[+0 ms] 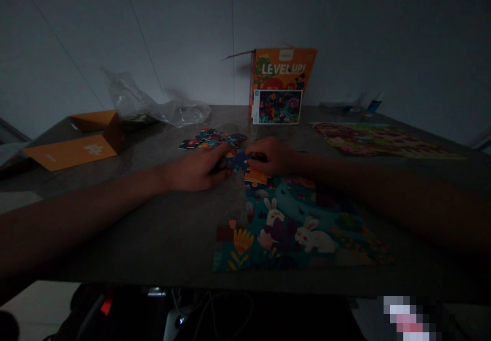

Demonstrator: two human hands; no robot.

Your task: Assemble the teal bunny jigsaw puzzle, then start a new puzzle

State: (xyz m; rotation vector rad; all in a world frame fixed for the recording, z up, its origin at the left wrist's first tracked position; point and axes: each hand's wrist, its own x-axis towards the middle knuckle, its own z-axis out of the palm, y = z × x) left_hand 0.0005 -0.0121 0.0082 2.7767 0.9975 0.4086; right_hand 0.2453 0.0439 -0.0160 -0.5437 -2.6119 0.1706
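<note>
My left hand (pixel 197 169) comes in from the left, its thumb and fingers closed at the left side of a blue puzzle piece (pixel 240 160). From the right, my right hand (pixel 271 156) pinches the same piece at its other side, fingertips curled in. The piece is just above the top left edge of a partly joined jigsaw puzzle (pixel 286 233) showing white rabbits, flowers and a blue stream. My right forearm hides part of that puzzle's upper right. Behind my left hand lies a heap of loose puzzle pieces (pixel 210 137).
An orange "LEVEL UP!" box (pixel 284 67) stands at the back, a picture card (pixel 277 107) leaning against it. On the left are an orange cardboard sleeve (pixel 72 149) and clear plastic wrapping (pixel 180 113). Another puzzle picture (pixel 383 140) lies flat at the right.
</note>
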